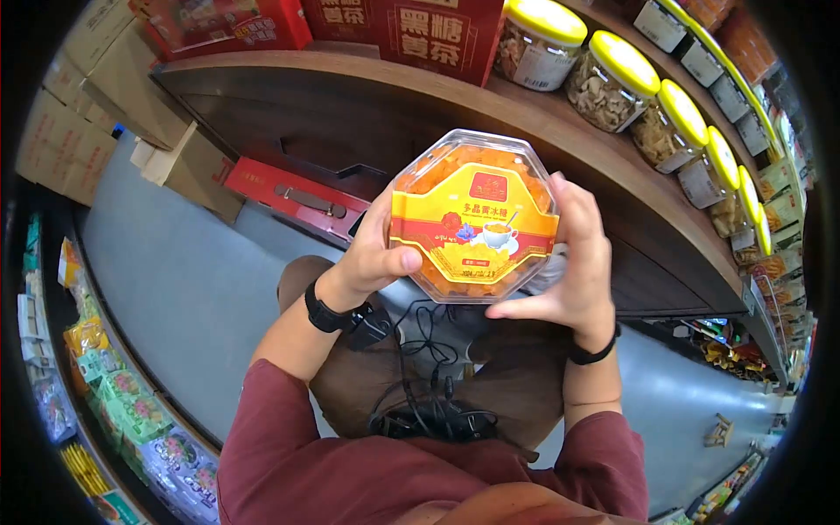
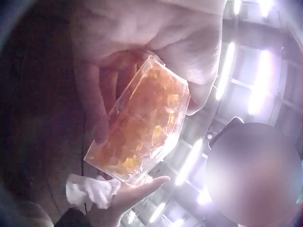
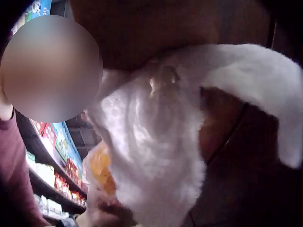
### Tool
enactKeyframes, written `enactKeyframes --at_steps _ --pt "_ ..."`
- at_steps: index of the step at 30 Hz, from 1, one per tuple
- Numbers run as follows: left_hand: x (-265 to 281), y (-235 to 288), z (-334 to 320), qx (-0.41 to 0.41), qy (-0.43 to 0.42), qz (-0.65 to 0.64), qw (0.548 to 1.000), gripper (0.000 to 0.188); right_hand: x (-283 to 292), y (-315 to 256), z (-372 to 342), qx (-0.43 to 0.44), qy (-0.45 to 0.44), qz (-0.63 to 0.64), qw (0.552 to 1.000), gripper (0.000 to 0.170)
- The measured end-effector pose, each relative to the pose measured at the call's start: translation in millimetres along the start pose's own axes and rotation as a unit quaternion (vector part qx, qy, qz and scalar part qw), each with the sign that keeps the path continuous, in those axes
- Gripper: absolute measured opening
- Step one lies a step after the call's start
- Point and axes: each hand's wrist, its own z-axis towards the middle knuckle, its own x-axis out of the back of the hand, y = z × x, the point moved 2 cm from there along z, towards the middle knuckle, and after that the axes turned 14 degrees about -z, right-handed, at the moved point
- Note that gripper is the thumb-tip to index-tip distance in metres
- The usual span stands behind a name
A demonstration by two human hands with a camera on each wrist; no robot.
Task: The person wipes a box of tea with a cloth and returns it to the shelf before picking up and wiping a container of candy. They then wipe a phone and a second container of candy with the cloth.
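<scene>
While the left hand (image 1: 372,258) grips the left edge of an octagonal clear box (image 1: 477,229) at the centre of the head view, its thumb lies bent over the front and its other fingers pass behind. Amber lumps fill the box, and a yellow and red label with a cup printed on it faces up toward the camera. At the right edge, the right hand (image 1: 584,271) stands in a wide curve, thumb stretched out along the bottom rim and a finger reaching up the side. A white cloth (image 3: 151,161) hangs in large folds across the middle of the right wrist view, and a bit of it shows between palm and box in the head view; since it covers the remaining fingers, whether they are curled round it cannot be told. In the left wrist view the box appears tilted, with long ceiling lights (image 2: 259,82) to the right. A brown shelf (image 1: 350,66) arches over the upper half of the head view, bearing red cartons (image 1: 442,39) at top centre and yellow-lidded jars (image 1: 608,83) at upper right. Cardboard boxes (image 1: 188,171) stand at upper left, near a red case (image 1: 267,192) with a handle. Black cables (image 1: 429,350) lie below the box, and a maroon shirt (image 1: 376,477) fills the bottom centre.
</scene>
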Motion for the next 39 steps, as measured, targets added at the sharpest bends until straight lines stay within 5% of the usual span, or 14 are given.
enactKeyframes --at_steps 4,5,8,11,14,18,23,25,29,34,39 --pt "6.5 -0.4 2.0 0.038 0.022 0.051 0.998 0.103 13.5 21.5 -17.2 -0.193 0.135 0.183 0.955 0.107" --pt "7.0 -2.7 3.0 0.045 0.024 0.048 0.998 0.103 22.0 19.4 -19.0 -0.235 0.151 0.161 0.947 0.092" --pt "3.3 -7.2 3.6 0.043 0.015 0.048 0.998 0.102 17.1 20.1 -18.1 -0.266 0.229 0.395 0.849 0.071" --pt "-0.7 -7.4 3.0 0.056 0.018 0.061 0.996 0.105 14.6 10.2 -14.9 -0.243 0.239 0.441 0.83 0.066" --pt "-2.4 -7.8 0.9 0.066 0.028 0.062 0.996 0.108 15.6 0.0 -18.0 -0.196 0.233 0.468 0.83 0.06" --pt "-5.4 -8.7 -2.6 0.061 0.036 0.08 0.994 0.111 9.5 -4.8 -18.3 -0.015 0.181 0.169 0.969 0.044" --pt "-4.9 -10.4 -27.8 0.061 0.076 0.124 0.987 0.111 7.0 3.2 -12.1 0.065 0.174 -0.101 0.977 0.04" --pt "-1.7 -9.8 -48.7 0.073 0.093 0.128 0.985 0.11 6.9 2.3 -14.3 0.032 0.174 -0.09 0.98 0.035" --pt "23.2 -1.5 -55.9 -0.046 0.128 0.231 0.963 0.108 -15.6 -14.6 -17.8 0.041 0.241 -0.007 0.97 0.028" --pt "8.2 -3.7 -36.1 -0.067 0.072 0.322 0.942 0.107 -31.1 -47.8 -22.4 0.058 0.229 0.117 0.965 0.024" --pt "0.7 -2.8 -28.3 -0.071 0.048 0.351 0.933 0.107 -31.0 -40.4 -17.8 0.104 0.227 0.108 0.962 0.026"
